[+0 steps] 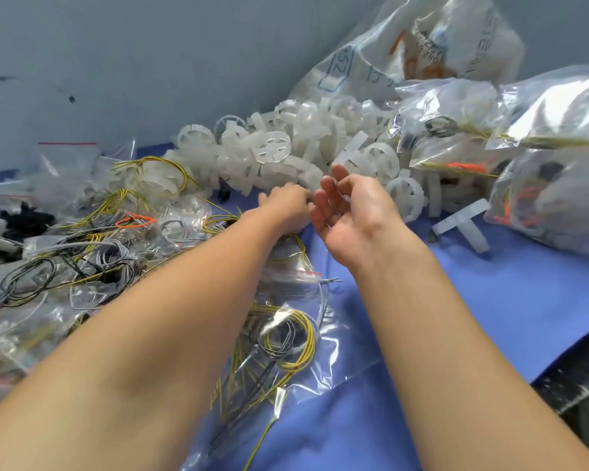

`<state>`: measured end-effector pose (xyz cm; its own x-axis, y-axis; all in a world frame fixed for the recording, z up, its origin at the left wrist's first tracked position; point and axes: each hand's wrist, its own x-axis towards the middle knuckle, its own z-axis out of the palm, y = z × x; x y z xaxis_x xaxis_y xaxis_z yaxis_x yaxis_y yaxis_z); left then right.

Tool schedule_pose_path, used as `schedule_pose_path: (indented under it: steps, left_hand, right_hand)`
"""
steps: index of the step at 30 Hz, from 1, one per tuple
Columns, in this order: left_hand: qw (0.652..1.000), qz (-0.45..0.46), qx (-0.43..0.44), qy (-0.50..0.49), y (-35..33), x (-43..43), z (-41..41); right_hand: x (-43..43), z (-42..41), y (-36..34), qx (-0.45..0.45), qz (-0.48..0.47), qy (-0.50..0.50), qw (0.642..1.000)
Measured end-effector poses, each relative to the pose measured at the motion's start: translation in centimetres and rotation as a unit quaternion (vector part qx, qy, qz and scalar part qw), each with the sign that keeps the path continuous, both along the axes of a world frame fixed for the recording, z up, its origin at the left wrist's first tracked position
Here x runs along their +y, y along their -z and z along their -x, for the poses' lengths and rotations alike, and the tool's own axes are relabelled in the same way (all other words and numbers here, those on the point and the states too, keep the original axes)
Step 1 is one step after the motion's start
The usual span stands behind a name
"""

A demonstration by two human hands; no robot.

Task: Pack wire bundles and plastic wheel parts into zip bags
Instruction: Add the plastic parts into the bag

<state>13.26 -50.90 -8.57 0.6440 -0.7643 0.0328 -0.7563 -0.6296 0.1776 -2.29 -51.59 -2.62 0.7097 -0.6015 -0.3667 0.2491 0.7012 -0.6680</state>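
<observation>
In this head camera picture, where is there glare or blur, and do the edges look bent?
Head view: bright glare on the filled zip bags at right; motion blur smears the near zip bag with wires and the lower right corner; the left hand and right hand are fairly sharp; wide-angle distortion curves the blue table cover edge.

Big clear bag (381,59) at back: blue print, "52" in a rounded frame legible; rest of lettering too blurred/creased to read.
</observation>
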Motion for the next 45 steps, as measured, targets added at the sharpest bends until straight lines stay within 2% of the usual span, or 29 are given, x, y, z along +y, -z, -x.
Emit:
schedule_pose_path:
  steps: [3,7,10,13,15,16,17,18,20,22,23,24,26,29,31,33,34,37,38,39,45]
  left_hand:
    - [0.998,0.041,-0.047,0.017,-0.5,1.4,0.7]
    - [0.986,0.147,0.052,0.056,-2.9,5.3,1.5]
    - [0.972,0.223,0.059,0.05,-5.8,9.6,2.4]
    - [0.941,0.318,0.114,0.009,-8.0,16.5,3.8]
    - [0.9,0.397,0.177,-0.044,-8.5,22.3,5.0]
    - [0.871,0.44,0.208,-0.071,-8.3,25.2,5.8]
    - [0.838,0.482,0.236,-0.099,-7.9,28.0,6.6]
    - [0.803,0.52,0.26,-0.128,-7.3,30.5,7.5]
    - [0.739,0.575,0.304,-0.174,-6.3,34.1,8.9]
    - [0.691,0.594,0.354,-0.211,-5.3,36.0,9.4]
    - [0.67,0.598,0.379,-0.223,-5.0,36.4,9.5]
    - [0.654,0.598,0.403,-0.23,-5.0,36.6,9.5]
    - [0.625,0.593,0.448,-0.237,-4.7,36.5,9.7]
    - [0.589,0.594,0.499,-0.226,-3.9,36.4,10.0]
    - [0.573,0.586,0.535,-0.205,-3.2,36.3,10.4]
    - [0.551,0.58,0.569,-0.191,-2.6,36.3,10.9]
    - [0.522,0.59,0.589,-0.182,-2.4,36.2,11.1]
    - [0.404,0.632,0.647,-0.139,-2.2,35.3,11.8]
    - [0.383,0.638,0.656,-0.128,-2.2,34.9,12.1]
    - [0.376,0.64,0.659,-0.118,-2.1,34.5,12.4]
    - [0.419,0.617,0.657,-0.105,-1.8,33.2,13.1]
  right_hand:
    - [0.2,0.0,-0.1,0.001,0.006,-0.001,1.0]
    - [1.1,0.1,-0.7,0.002,0.029,0.011,1.0]
    - [2.8,-0.2,-1.1,0.012,0.078,0.018,0.997]
    - [5.5,-0.6,-1.6,0.037,0.188,0.003,0.981]
    - [7.8,-0.9,-1.3,0.041,0.317,-0.027,0.947]
    - [9.1,-0.9,-0.9,0.031,0.394,-0.046,0.917]
    - [10.4,-0.8,-0.4,0.019,0.482,-0.072,0.873]
    - [11.7,-0.6,0.1,0.003,0.576,-0.105,0.811]
    - [14.0,-0.2,1.2,-0.03,0.733,-0.169,0.659]
    - [15.8,-0.2,2.2,-0.049,0.834,-0.216,0.505]
    - [16.6,-0.1,2.6,-0.049,0.866,-0.229,0.441]
    - [17.0,-0.1,3.0,-0.045,0.887,-0.238,0.392]
    - [17.4,-0.1,3.7,-0.039,0.907,-0.247,0.338]
    - [17.0,-0.3,4.1,-0.024,0.929,-0.225,0.294]
    - [16.8,-0.5,4.3,-0.023,0.928,-0.214,0.304]
    - [16.6,-0.5,4.4,-0.024,0.915,-0.212,0.343]
    - [16.5,-0.4,4.3,-0.025,0.907,-0.209,0.364]
    - [16.2,-0.2,3.8,-0.035,0.881,-0.186,0.433]
    - [16.2,0.0,3.8,-0.042,0.87,-0.177,0.459]
    - [16.3,0.1,3.8,-0.049,0.859,-0.167,0.482]
    - [15.4,0.5,3.8,-0.058,0.792,-0.138,0.593]
